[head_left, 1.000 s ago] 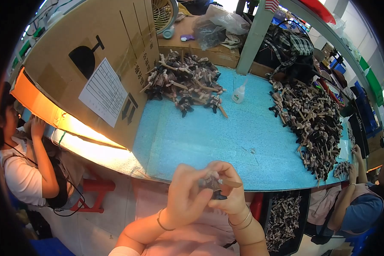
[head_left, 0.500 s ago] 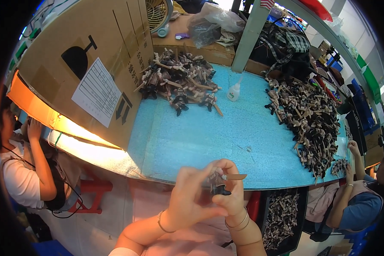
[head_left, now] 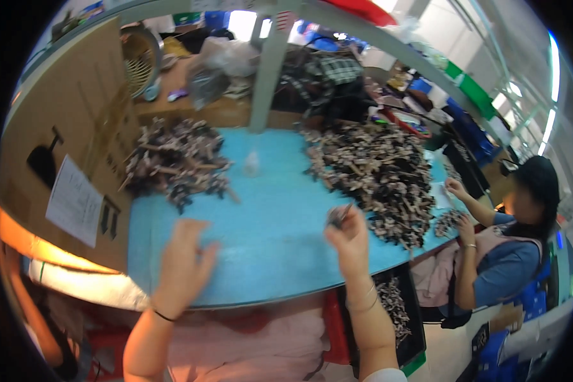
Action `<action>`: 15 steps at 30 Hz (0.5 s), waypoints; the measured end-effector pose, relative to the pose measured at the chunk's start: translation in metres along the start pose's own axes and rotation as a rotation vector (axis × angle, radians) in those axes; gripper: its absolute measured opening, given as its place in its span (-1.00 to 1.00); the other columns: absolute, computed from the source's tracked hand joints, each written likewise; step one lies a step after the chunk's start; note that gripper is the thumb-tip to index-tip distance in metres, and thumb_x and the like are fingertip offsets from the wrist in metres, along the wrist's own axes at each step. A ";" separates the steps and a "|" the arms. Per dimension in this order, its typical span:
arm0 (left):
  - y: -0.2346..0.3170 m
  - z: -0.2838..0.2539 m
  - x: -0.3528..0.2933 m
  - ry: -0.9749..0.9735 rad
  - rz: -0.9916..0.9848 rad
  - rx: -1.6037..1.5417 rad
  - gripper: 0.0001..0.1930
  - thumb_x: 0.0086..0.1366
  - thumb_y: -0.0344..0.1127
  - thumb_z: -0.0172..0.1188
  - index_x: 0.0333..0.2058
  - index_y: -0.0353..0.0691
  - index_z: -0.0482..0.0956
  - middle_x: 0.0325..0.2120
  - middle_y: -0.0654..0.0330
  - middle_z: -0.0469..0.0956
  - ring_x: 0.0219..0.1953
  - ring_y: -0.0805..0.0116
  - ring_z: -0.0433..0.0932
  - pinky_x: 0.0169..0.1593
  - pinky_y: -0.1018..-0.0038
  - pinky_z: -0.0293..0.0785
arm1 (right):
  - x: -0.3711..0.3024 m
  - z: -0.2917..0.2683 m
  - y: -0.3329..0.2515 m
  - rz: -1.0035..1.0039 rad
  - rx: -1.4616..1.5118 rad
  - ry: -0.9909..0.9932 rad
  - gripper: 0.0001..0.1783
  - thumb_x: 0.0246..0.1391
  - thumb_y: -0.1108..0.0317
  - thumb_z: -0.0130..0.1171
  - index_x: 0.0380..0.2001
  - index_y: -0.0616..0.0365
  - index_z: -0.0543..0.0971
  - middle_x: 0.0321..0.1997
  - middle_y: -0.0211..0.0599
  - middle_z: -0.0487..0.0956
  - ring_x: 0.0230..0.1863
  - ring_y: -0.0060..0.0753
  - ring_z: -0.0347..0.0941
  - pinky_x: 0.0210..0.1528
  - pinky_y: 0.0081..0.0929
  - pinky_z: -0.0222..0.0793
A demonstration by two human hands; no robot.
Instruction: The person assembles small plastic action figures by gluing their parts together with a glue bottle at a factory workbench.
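Note:
Pinched between the fingers and thumb of my right hand [head_left: 351, 245] is a small dark figurine [head_left: 337, 220], held over the blue tabletop [head_left: 261, 245]. My left hand [head_left: 183, 264] is empty above the table's near left part, its fingers apart and slightly blurred. On the far left lies a heap of figurines [head_left: 175, 156] with brown blade-like pieces. A larger heap of similar figurines [head_left: 375, 175] spreads over the right side, just beyond my right hand. Between the heaps stands a small white squeeze bottle [head_left: 251, 164].
A tall cardboard box [head_left: 89, 102] walls off the left side. A grey post [head_left: 270, 76] rises at the back edge. Below the table's right front, a black crate [head_left: 410, 331] holds many small parts. A co-worker [head_left: 509, 254] sits at the right, hands near a small pile.
My hands have parted: the left let go and moved left, while the right carried the figurine forward over the table. The whole view has swung to the right.

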State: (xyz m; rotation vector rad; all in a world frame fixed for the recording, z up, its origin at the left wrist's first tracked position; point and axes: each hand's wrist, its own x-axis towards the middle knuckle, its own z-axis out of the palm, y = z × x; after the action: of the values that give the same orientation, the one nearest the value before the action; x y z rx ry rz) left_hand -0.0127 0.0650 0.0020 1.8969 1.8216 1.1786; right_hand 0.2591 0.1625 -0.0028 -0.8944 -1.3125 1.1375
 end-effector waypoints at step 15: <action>-0.074 0.002 0.042 0.133 0.033 0.646 -0.78 0.03 -0.51 0.18 -0.35 -0.30 0.33 -0.43 0.05 0.40 -0.29 0.07 0.43 -0.28 0.29 0.41 | 0.153 -0.189 -0.032 -0.009 -1.536 0.600 -0.37 -0.18 0.18 0.27 0.03 0.07 0.36 0.02 -0.26 0.40 0.09 -0.13 0.26 0.14 -0.12 0.08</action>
State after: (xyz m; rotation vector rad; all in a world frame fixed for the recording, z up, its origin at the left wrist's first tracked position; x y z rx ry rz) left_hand -0.0688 0.1178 -0.0339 2.2072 2.4725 0.7890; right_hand 0.4371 0.3229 0.0503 -2.0660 -1.5076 -0.4221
